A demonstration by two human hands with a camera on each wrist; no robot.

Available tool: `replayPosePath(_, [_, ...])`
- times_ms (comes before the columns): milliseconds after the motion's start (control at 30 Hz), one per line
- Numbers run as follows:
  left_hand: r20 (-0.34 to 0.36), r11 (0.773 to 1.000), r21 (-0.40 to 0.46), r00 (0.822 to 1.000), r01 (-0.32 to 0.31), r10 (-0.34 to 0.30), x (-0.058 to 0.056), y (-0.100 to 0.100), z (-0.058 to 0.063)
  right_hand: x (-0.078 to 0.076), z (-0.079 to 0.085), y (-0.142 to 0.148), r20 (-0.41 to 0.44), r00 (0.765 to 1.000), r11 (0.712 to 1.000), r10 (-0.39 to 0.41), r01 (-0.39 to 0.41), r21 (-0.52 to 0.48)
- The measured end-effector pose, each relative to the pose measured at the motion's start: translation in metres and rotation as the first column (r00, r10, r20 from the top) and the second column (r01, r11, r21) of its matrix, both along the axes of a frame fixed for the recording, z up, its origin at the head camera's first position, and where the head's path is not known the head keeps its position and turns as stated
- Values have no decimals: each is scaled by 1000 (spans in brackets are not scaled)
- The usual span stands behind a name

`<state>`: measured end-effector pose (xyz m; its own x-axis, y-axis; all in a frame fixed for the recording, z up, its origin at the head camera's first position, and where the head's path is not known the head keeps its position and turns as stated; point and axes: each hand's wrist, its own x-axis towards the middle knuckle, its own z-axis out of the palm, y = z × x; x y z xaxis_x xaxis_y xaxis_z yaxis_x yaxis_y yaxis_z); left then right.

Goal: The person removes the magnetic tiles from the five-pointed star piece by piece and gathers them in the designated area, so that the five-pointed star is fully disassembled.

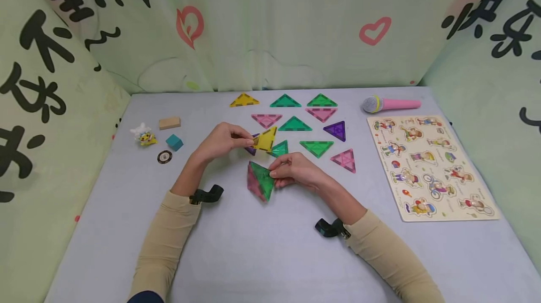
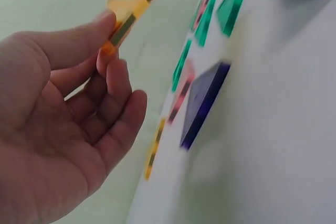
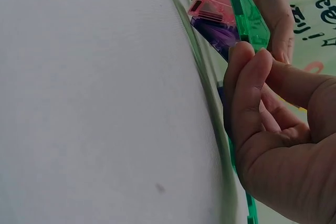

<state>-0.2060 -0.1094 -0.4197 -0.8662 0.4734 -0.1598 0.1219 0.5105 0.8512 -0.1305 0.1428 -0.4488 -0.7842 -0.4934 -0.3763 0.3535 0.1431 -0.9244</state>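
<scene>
My left hand (image 1: pixel 220 141) pinches a yellow triangular magnetic tile (image 1: pixel 266 139) between thumb and fingers, raised above the table. Below and to the right, my right hand (image 1: pixel 298 170) grips a small joined shape of triangular tiles by one corner. A green tile (image 1: pixel 263 178) and a pink tile (image 1: pixel 254 182) meet along an edge in that shape, and the right wrist view also shows a purple tile (image 3: pixel 216 35) in it. Near the left fingertips lie a loose purple tile (image 1: pixel 251 151), partly covered, and a loose green tile (image 1: pixel 279 148).
Several more triangular tiles lie toward the back, among them a yellow one (image 1: pixel 244 100) and a pink one (image 1: pixel 344 160). A toy microphone (image 1: pixel 397 104) and a wooden puzzle board (image 1: pixel 439 209) are at right. At left are a small figurine (image 1: pixel 145 136), blocks (image 1: pixel 174 142) and a round disc (image 1: pixel 164 157).
</scene>
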Motion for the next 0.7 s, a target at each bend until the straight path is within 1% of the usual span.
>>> replayPosePath(100, [-17,996,-32,997,-80,80,-7,-11,1,1,0,0,-23,1000,1000,14,-14,18])
replayPosePath(167, [-36,989,-55,990,-140,139,-11,-21,0,2,0,0,-44,998,999,35,-34,32])
replayPosePath(267, [-45,969,-86,973,-230,227,-20,-38,-6,3,0,-1,-72,994,996,77,-74,47])
replayPosePath(333, [-49,954,-115,961,-276,272,-26,-48,-12,4,0,-1,-84,992,994,94,-89,55])
replayPosePath(367, [-50,948,-134,957,-288,284,-29,-53,-14,4,0,-1,-86,992,994,97,-92,58])
replayPosePath(433, [-59,937,-175,953,-303,298,-35,-60,-18,5,-1,-1,-91,991,994,98,-92,64])
replayPosePath(500, [-72,928,-212,952,-305,296,-41,-64,-21,4,-1,0,-92,991,993,97,-91,68])
replayPosePath(600, [-106,920,-259,955,-295,277,-47,-67,-22,4,-2,1,-86,991,993,102,-95,74])
replayPosePath(700, [-149,917,-287,958,-279,245,-53,-63,-21,3,-2,1,-82,991,992,104,-98,75])
